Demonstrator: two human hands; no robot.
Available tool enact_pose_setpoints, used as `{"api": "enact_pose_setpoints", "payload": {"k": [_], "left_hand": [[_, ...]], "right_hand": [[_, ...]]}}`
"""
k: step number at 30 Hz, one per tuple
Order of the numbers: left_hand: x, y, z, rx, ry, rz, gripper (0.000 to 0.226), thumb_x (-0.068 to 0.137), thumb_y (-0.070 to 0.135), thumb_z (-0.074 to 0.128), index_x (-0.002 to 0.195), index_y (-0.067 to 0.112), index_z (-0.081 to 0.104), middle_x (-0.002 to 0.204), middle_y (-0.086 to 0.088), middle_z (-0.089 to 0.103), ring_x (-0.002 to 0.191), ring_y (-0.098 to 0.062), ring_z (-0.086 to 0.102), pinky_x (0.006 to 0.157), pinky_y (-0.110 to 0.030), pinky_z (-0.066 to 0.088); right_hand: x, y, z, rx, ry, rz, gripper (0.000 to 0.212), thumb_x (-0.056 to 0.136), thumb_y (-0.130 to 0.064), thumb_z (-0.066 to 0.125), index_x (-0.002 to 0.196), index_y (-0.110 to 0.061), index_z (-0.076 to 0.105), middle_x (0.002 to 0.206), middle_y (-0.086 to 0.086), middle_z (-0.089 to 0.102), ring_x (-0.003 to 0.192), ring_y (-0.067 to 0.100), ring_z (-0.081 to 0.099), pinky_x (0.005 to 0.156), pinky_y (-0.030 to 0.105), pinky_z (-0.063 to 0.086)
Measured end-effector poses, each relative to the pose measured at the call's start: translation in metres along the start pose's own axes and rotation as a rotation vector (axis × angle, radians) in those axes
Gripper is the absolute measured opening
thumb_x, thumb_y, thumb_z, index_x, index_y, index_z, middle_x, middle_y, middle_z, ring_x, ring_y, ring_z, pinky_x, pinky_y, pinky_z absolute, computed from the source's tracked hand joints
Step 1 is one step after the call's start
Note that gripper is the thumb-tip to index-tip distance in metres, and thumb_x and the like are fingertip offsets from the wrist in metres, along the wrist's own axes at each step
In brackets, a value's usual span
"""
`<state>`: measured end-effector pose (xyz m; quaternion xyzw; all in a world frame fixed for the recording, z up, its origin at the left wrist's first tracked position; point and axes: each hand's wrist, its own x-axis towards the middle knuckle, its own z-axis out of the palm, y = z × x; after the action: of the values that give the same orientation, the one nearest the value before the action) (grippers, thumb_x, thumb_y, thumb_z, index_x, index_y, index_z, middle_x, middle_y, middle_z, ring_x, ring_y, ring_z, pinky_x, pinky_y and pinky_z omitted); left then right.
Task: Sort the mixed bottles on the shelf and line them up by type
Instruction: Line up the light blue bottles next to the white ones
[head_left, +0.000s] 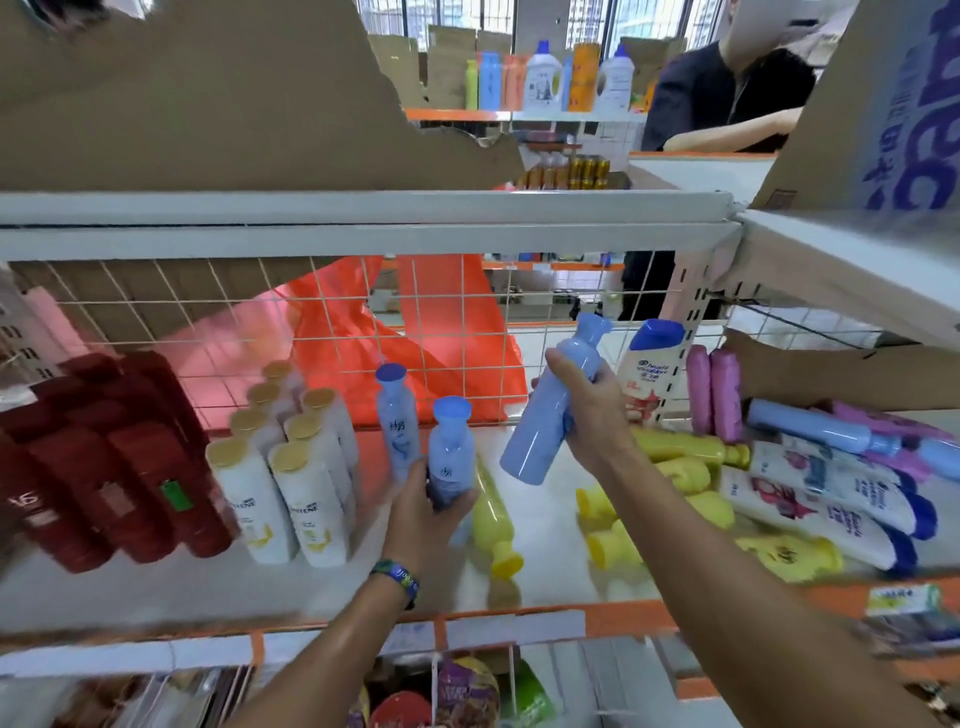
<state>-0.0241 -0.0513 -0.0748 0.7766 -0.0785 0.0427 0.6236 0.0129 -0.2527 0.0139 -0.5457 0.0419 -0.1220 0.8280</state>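
Down at the middle of the shelf (208, 587), the left hand (421, 512) is wrapped around a see-through blue bottle (451, 452), held upright, with a matching one (397, 415) just beside it at its 10 o'clock. Can't tell if the held one's base touches the shelf. At 2 o'clock from there, the right hand (597, 415) grips a plain light-blue bottle (545, 415), up off the shelf and tilted, cap toward 1 o'clock.

Out at 9 o'clock are white gold-capped bottles (291, 467) in two neat rows, then dark red bottles (104, 457) further the same way. 3 o'clock is a mess: yellow bottles (492, 512) lying down, white blue-capped shampoo bottles (821, 506) piled flat, one more shampoo bottle (649, 366) standing at the back near two pink bottles (719, 392). An orange bag (447, 322) sits behind the wire mesh (208, 322) at 12.
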Motion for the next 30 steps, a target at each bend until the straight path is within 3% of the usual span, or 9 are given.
{"api": "enact_pose_setpoints", "payload": {"k": [3,6,11,13,16,19,22,25,30], "left_hand": [[-0.001,0.014,0.01,-0.041,-0.082,0.032,0.044,0.077,0.0,0.074,0.116,0.011,0.055,0.095,0.004,0.066,0.078,-0.002,0.061,0.068,-0.017,0.05],[-0.003,0.026,0.008,-0.061,-0.128,0.09,0.041,0.078,-0.002,0.073,0.11,0.018,0.055,0.092,0.011,0.066,0.08,0.002,0.061,0.069,-0.015,0.049],[-0.005,0.019,-0.027,-0.084,-0.028,0.056,0.043,0.079,0.0,0.073,0.106,0.029,0.055,0.095,0.008,0.068,0.083,-0.002,0.064,0.072,-0.022,0.053],[-0.009,0.012,-0.041,-0.068,-0.005,0.044,0.045,0.079,0.001,0.073,0.107,0.03,0.055,0.096,0.006,0.068,0.083,-0.006,0.063,0.072,-0.022,0.053],[-0.019,0.005,-0.058,-0.045,0.011,0.006,0.047,0.075,0.024,0.077,0.115,0.035,0.055,0.101,0.005,0.069,0.091,-0.015,0.065,0.077,-0.033,0.054],[-0.028,0.002,-0.07,-0.017,0.021,0.007,0.051,0.068,0.038,0.074,0.115,0.044,0.056,0.104,0.01,0.069,0.096,-0.016,0.065,0.081,-0.034,0.055],[-0.034,-0.001,-0.077,0.023,0.071,0.02,0.045,0.073,0.025,0.079,0.108,0.045,0.058,0.1,0.008,0.07,0.094,-0.012,0.066,0.078,-0.033,0.055],[-0.039,-0.004,-0.085,0.054,0.104,0.054,0.046,0.079,0.012,0.077,0.114,0.031,0.055,0.106,0.005,0.068,0.097,-0.008,0.065,0.078,-0.027,0.054],[-0.044,-0.004,-0.091,0.039,0.111,0.077,0.059,0.079,0.009,0.076,0.125,0.033,0.049,0.117,0.011,0.065,0.104,-0.004,0.063,0.082,-0.02,0.053]], "right_hand": [[-0.001,0.001,0.001,-0.063,0.005,-0.046,0.042,0.074,-0.032,0.081,0.102,-0.01,0.06,0.088,0.014,0.057,0.081,0.026,0.057,0.07,0.043,0.045],[-0.001,0.003,-0.003,-0.101,-0.038,-0.048,0.036,0.08,-0.025,0.078,0.105,-0.006,0.059,0.091,0.015,0.059,0.085,0.027,0.059,0.072,0.043,0.046],[-0.007,0.029,0.004,-0.19,-0.031,0.053,0.057,0.067,-0.04,0.086,0.106,-0.012,0.056,0.092,0.013,0.059,0.085,0.026,0.058,0.071,0.044,0.045],[-0.01,0.044,0.011,-0.25,-0.049,0.086,0.055,0.073,-0.038,0.082,0.111,-0.013,0.053,0.095,0.012,0.06,0.086,0.025,0.06,0.069,0.041,0.047],[-0.014,0.059,0.023,-0.337,-0.071,0.124,0.057,0.072,-0.028,0.072,0.12,-0.012,0.047,0.098,0.009,0.059,0.087,0.02,0.061,0.065,0.032,0.05],[-0.018,0.075,0.033,-0.444,-0.084,0.119,0.043,0.079,-0.013,0.067,0.115,-0.015,0.043,0.088,0.002,0.054,0.075,0.014,0.055,0.062,0.028,0.046],[-0.022,0.091,0.034,-0.551,-0.069,0.083,0.043,0.082,-0.005,0.064,0.117,-0.013,0.041,0.086,0.005,0.056,0.065,0.013,0.054,0.055,0.025,0.047],[-0.021,0.098,0.03,-0.584,-0.112,0.05,0.049,0.076,-0.007,0.074,0.116,-0.012,0.046,0.092,0.006,0.063,0.074,0.019,0.063,0.063,0.028,0.053],[-0.035,0.118,0.017,-0.681,-0.218,0.123,0.049,0.07,-0.016,0.085,0.11,-0.014,0.056,0.093,-0.001,0.068,0.08,0.011,0.065,0.064,0.023,0.052]]}}
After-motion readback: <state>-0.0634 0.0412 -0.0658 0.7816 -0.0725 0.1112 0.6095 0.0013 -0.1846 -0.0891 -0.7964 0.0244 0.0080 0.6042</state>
